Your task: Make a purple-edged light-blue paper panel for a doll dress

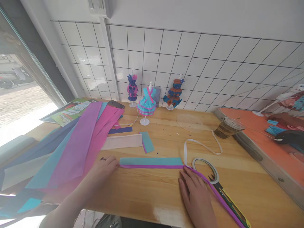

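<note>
A turquoise strip (149, 161) of thin paper-like material lies flat in front of me, a narrow purple strip (223, 198) running along its near edge and trailing off to the lower right. My left hand (105, 167) has its fingers closed at the turquoise strip's left end. At the other end my right hand (197, 193) lies palm down, fingers stretched out, fingertips touching the purple strip. Just beyond it rests a roll of white tape (215, 175), partly over a black and yellow utility knife (234, 202). A white ribbon-like strip (186, 152) curls behind the right fingertips.
Layered coloured sheets (73, 142) cover the left side. A pale strip (123, 141) and a small turquoise piece (147, 142) lie behind the work. Miniature dresses on stands, one turquoise (146, 104), line the tiled wall. A lidded cup (228, 128) stands by the orange tray (247, 126).
</note>
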A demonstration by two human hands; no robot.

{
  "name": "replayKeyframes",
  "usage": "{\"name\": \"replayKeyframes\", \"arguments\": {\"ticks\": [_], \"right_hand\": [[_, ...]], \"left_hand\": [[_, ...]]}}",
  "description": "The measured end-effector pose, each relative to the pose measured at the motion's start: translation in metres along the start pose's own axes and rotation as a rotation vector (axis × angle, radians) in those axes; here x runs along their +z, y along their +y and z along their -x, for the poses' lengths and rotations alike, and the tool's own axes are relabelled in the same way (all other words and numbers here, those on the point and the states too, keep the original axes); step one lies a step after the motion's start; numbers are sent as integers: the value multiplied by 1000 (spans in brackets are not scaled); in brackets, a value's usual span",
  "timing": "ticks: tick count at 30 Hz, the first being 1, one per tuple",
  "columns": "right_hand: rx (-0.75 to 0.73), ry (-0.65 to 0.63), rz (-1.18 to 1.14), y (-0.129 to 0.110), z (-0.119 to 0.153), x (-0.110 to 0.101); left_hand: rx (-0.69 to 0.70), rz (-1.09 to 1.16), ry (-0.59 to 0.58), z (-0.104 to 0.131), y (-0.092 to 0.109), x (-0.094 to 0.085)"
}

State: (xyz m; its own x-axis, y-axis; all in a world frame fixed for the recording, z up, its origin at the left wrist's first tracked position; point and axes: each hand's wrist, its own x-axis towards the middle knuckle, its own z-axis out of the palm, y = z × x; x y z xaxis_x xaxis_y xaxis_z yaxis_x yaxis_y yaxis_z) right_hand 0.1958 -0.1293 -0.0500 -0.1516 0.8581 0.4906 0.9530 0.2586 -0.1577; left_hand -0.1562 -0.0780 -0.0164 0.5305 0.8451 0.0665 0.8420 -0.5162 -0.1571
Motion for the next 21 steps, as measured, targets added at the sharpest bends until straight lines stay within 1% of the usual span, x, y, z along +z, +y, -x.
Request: {"name": "replayKeyframes", "arguments": {"ticks": [4, 10, 15, 18, 21], "right_hand": [[-1, -2, -8, -1, -1, -1], [-2, -5, 5, 1, -1, 1], [-11, 5, 15, -2, -1, -1], [-7, 42, 9, -5, 0, -3], [-4, 60, 4, -6, 1, -4]], "left_hand": [[14, 57, 30, -2, 0, -1], [23, -26, -32, -1, 1, -2], [31, -30, -11, 0, 3, -4], [-12, 42, -8, 3, 3, -4], [-81, 145, 36, 7, 1, 0]]}}
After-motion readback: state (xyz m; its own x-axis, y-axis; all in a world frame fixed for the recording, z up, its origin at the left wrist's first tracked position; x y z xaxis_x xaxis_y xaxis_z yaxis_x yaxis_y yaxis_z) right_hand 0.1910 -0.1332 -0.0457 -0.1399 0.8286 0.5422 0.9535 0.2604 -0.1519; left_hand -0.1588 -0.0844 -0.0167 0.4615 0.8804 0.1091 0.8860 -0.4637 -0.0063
